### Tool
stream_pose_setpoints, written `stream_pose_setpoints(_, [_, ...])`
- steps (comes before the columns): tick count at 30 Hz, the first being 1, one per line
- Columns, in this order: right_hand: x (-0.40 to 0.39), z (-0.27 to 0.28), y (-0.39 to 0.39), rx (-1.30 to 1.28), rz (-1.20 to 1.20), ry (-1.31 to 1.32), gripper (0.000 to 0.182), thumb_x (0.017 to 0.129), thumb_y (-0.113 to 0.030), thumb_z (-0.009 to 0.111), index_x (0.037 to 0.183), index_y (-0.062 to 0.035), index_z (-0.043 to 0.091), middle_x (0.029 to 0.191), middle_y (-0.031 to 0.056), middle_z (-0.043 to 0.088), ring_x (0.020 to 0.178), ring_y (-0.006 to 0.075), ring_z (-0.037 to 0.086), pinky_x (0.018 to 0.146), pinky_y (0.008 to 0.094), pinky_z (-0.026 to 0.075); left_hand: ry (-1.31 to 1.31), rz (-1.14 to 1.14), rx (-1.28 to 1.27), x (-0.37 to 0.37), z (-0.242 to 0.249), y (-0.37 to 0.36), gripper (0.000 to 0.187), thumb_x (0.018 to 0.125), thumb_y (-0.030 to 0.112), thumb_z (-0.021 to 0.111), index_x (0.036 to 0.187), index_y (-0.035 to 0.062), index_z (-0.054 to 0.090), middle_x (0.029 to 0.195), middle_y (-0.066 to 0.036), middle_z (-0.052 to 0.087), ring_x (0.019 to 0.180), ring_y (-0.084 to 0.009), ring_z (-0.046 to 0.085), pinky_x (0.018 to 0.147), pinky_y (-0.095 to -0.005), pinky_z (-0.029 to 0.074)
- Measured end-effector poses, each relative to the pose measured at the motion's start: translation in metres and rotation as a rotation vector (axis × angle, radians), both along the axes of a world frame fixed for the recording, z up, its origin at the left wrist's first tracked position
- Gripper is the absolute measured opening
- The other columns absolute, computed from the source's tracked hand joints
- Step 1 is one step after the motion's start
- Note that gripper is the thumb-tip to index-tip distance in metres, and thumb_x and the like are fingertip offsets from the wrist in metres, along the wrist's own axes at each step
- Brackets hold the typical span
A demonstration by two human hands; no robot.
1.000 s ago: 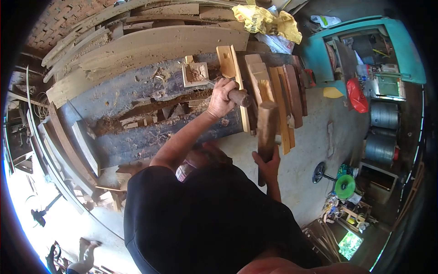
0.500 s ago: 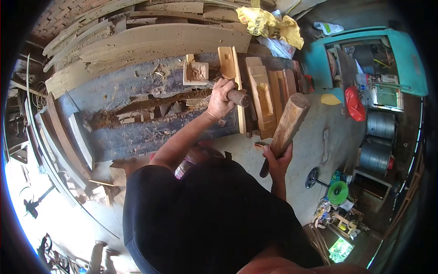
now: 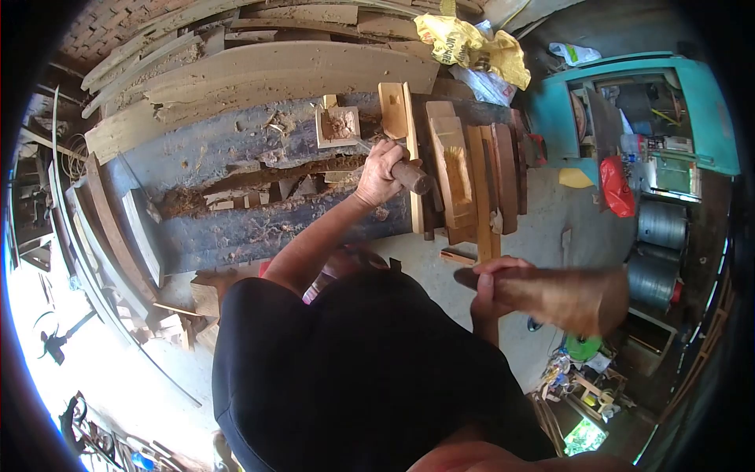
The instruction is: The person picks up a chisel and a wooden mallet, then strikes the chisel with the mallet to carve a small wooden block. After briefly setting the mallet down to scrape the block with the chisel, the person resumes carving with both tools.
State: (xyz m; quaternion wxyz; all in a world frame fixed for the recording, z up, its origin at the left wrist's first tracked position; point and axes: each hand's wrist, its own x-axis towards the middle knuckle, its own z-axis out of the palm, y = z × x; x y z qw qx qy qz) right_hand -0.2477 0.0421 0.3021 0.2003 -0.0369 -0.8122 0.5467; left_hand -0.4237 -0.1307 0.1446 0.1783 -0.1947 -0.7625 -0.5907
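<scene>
My left hand (image 3: 379,175) is wrapped round the wooden handle of a chisel (image 3: 410,178). Its thin blade points left, toward the lower right corner of a small square wooden block (image 3: 336,127) with a hollowed, rough inside. In my right hand (image 3: 493,294) is the narrow grip of a wooden mallet (image 3: 562,296), whose thick head points to the right and is blurred. The mallet is well apart from the chisel. The block rests on a dark, worn slab bench (image 3: 275,236) with a long ragged gap holding wood scraps.
Right of the chisel, hollowed wooden pieces (image 3: 454,169) and boards lie side by side across the bench. Long planks (image 3: 291,71) are stacked behind. A yellow bag (image 3: 472,47) lies at the back, with a teal cabinet (image 3: 554,118) and metal drums (image 3: 659,224) to the right.
The mallet has swung from pointing up and right to pointing straight right, away from the chisel. My left hand and the chisel stay almost in place.
</scene>
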Motion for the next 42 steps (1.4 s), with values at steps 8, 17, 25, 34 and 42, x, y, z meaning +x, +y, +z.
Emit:
stream_pose_setpoints(8, [0.000,-0.061,0.000,0.133,-0.047,-0.345,0.047,0.078,-0.020,0.077,0.110,0.0033,0.051,0.094,0.0156,0.065,0.089,0.0319,0.064,0.078,0.0390,0.050,0.007,-0.040,-0.085,0.018,-0.018,0.008,0.026,0.072,0.017,0.078,0.083,0.0082,0.056,0.079,-0.009,0.055,0.079,-0.0317,0.053,0.073,-0.0408,0.042])
stream_pose_setpoints(17, [0.005,-0.091,0.004,0.358,0.164,-0.335,0.049,0.072,-0.018,0.079,0.112,-0.0006,0.056,0.089,0.0160,0.064,0.081,0.0290,0.064,0.078,0.0387,0.050,0.044,-0.106,-0.029,0.017,-0.018,0.001,0.030,0.068,0.013,0.081,0.084,0.0083,0.056,0.079,-0.008,0.057,0.077,-0.0315,0.055,0.072,-0.0401,0.044])
stream_pose_setpoints(25, [-0.004,-0.108,0.022,0.806,0.372,0.225,0.045,0.076,-0.013,0.077,0.110,0.0022,0.053,0.093,0.0171,0.063,0.085,0.0295,0.063,0.076,0.0389,0.050,0.006,-0.095,-0.041,0.014,-0.015,-0.002,0.034,0.068,0.015,0.081,0.086,0.0076,0.054,0.080,-0.009,0.056,0.079,-0.0318,0.055,0.075,-0.0405,0.045])
stream_pose_setpoints(34, [0.005,-0.113,0.025,-0.048,0.304,0.185,0.033,0.082,-0.013,0.071,0.105,-0.0025,0.050,0.093,0.0131,0.059,0.083,0.0204,0.060,0.075,0.0358,0.048,-0.018,-0.065,-0.032,0.012,-0.021,-0.001,0.031,0.065,0.016,0.077,0.086,0.0092,0.055,0.084,-0.009,0.057,0.085,-0.0331,0.054,0.079,-0.0411,0.044])
stream_pose_setpoints(42, [-0.004,-0.086,0.013,-0.075,0.036,-0.181,0.050,0.080,-0.018,0.076,0.115,0.0046,0.048,0.099,0.0201,0.060,0.089,0.0300,0.062,0.079,0.0403,0.049,-0.026,0.141,-0.270,0.025,-0.015,0.001,0.028,0.071,0.019,0.075,0.092,0.0099,0.059,0.102,-0.011,0.056,0.098,-0.0350,0.053,0.086,-0.0457,0.042])
